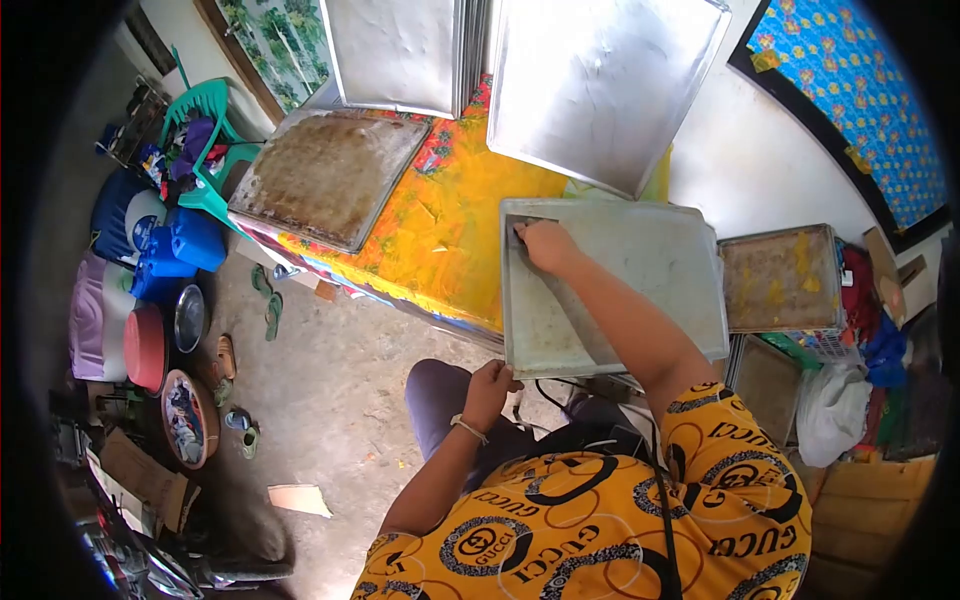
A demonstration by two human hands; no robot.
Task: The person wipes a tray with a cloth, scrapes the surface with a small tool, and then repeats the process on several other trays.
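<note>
A grey metal baking tray [640, 270] with a raised rim lies in front of me, partly over the table's right end. My left hand [488, 393] is closed on the tray's near left corner, with the thumb at the rim. Near the far left corner, my right hand [548, 247] presses down on the tray surface with its fingers bunched. A dark flat patch shows at those fingertips; whether it is a held piece or shadow I cannot make out. A dull streak runs down the tray beside the right forearm.
A stained brown tray [335, 170] lies on the yellow-covered table [460, 255]. Shiny trays [605, 80] stand upright behind, beside a stack [395, 50]. At right, another tray [782, 278] rests on a crate. Basins, blue jugs [185, 243] and slippers line the left floor.
</note>
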